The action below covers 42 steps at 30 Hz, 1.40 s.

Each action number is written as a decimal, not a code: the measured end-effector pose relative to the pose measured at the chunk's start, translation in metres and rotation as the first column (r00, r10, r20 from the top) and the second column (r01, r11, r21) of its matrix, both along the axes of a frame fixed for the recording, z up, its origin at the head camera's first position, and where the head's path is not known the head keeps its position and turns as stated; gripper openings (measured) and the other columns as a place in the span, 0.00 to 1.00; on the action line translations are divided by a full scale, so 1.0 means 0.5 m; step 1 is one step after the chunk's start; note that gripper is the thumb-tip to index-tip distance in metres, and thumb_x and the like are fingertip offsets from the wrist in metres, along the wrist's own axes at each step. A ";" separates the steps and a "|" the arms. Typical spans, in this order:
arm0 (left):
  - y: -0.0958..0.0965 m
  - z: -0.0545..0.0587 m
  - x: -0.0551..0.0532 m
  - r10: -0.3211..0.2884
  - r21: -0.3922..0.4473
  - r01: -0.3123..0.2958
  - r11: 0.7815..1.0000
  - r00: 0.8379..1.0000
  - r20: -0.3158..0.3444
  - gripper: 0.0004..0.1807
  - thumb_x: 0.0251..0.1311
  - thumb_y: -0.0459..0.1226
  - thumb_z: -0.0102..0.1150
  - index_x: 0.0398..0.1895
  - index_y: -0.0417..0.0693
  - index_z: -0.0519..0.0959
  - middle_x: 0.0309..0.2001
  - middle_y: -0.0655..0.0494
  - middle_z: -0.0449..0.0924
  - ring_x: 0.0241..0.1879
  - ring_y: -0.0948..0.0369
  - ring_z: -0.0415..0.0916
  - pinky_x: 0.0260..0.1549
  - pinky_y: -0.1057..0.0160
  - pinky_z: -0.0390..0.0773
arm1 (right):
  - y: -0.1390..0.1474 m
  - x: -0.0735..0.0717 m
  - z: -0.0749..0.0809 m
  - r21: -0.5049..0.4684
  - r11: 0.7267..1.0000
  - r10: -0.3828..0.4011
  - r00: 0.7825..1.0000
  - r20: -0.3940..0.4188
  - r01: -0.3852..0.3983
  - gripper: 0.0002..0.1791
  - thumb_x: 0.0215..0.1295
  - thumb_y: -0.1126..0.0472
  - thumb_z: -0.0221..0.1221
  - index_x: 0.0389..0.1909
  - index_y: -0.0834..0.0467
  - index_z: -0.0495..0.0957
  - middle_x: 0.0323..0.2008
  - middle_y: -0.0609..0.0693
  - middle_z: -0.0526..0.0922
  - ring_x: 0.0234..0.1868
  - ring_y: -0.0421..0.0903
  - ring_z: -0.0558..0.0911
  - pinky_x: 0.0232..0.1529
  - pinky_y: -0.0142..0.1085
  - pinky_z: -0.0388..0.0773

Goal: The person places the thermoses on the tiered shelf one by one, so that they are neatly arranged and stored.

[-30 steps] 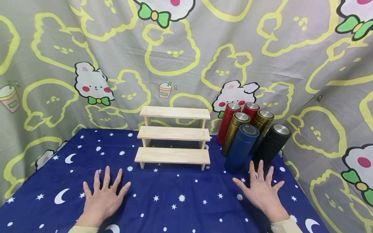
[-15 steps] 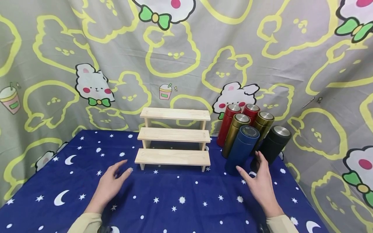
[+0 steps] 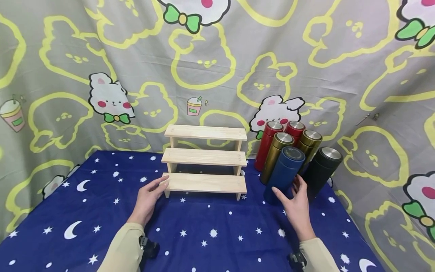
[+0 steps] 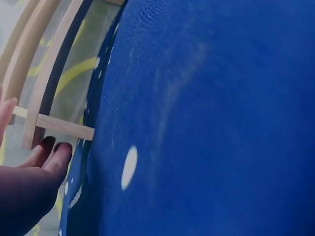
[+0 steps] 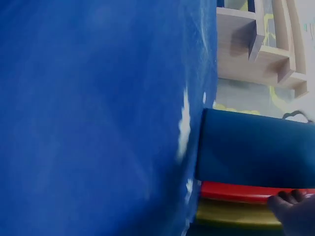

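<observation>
A three-step wooden display stand (image 3: 205,181) stands near the back of the cloth-covered table. My left hand (image 3: 147,200) is at the left end of its lowest step, fingers reaching to the edge; in the left wrist view the thumb and fingers (image 4: 61,155) are spread around that end. My right hand (image 3: 296,206) is at the lower part of a blue thermos flask (image 3: 285,170), thumb before it and fingers at its right side. Whether they touch is unclear. In the right wrist view, the fingers (image 5: 290,196) appear loosely bent below the blue flask. Neither hand visibly grips anything.
Behind the blue flask stand two gold flasks (image 3: 276,156) and two red flasks (image 3: 266,147). A black flask (image 3: 323,170) stands to the right, close to my right hand. A patterned curtain (image 3: 210,75) hangs behind the dark blue tablecloth (image 3: 200,223).
Both hands have lifted from lying flat with spread fingers on the cloth. The left moved forward and right to the stand's lowest step; the right turned and moved to the blue flask.
</observation>
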<state>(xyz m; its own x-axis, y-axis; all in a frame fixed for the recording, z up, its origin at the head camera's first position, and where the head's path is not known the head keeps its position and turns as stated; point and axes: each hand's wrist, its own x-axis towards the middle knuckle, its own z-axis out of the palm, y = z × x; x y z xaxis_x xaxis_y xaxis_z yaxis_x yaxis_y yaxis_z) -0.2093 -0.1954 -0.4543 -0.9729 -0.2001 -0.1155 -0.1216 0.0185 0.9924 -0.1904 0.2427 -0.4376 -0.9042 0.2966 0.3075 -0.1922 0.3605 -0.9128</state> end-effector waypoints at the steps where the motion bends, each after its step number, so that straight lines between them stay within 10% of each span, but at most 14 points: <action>1: 0.001 -0.001 -0.004 -0.004 0.020 0.004 1.000 1.000 0.005 0.27 0.66 0.41 0.63 0.65 0.40 0.73 0.69 0.46 0.65 0.64 0.54 0.65 0.65 0.56 0.63 | 0.000 -0.004 -0.001 -0.006 1.000 0.000 1.000 -0.008 0.000 0.52 0.59 0.60 0.71 0.74 0.65 0.46 0.70 0.63 0.56 0.71 0.56 0.59 0.69 0.48 0.56; 24: 0.019 -0.020 -0.034 0.049 -0.022 -0.048 0.999 0.998 0.046 0.23 0.59 0.36 0.67 0.58 0.38 0.79 0.60 0.45 0.74 0.44 0.62 0.70 0.37 0.73 0.68 | 0.007 -0.038 0.004 0.050 0.999 -0.017 0.997 0.074 0.013 0.41 0.60 0.61 0.69 0.67 0.69 0.57 0.59 0.67 0.68 0.60 0.60 0.70 0.63 0.52 0.66; 32: 0.014 -0.021 -0.029 0.046 -0.034 -0.044 0.998 0.998 0.053 0.23 0.59 0.35 0.67 0.58 0.37 0.79 0.63 0.43 0.72 0.53 0.57 0.71 0.46 0.68 0.69 | 0.004 -0.027 0.022 0.030 0.999 0.041 0.997 0.060 -0.043 0.40 0.59 0.59 0.71 0.67 0.64 0.60 0.60 0.59 0.71 0.59 0.51 0.73 0.53 0.23 0.69; 42: 0.015 -0.023 -0.030 0.058 -0.037 -0.056 0.998 0.997 0.056 0.23 0.60 0.36 0.67 0.58 0.38 0.79 0.61 0.44 0.72 0.47 0.59 0.70 0.38 0.73 0.69 | -0.036 -0.020 0.090 0.054 0.990 0.132 0.991 0.016 -0.133 0.43 0.60 0.53 0.70 0.70 0.60 0.59 0.63 0.57 0.69 0.62 0.54 0.70 0.64 0.53 0.65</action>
<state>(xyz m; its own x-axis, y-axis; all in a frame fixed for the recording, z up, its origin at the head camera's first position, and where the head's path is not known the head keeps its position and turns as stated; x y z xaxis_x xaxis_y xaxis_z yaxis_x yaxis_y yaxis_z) -0.2245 -0.1877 -0.4656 -0.9519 -0.2601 -0.1621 -0.1795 0.0446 0.9827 -0.2005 0.2248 -0.3924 -0.9380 0.1572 0.3089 -0.2307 0.3817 -0.8950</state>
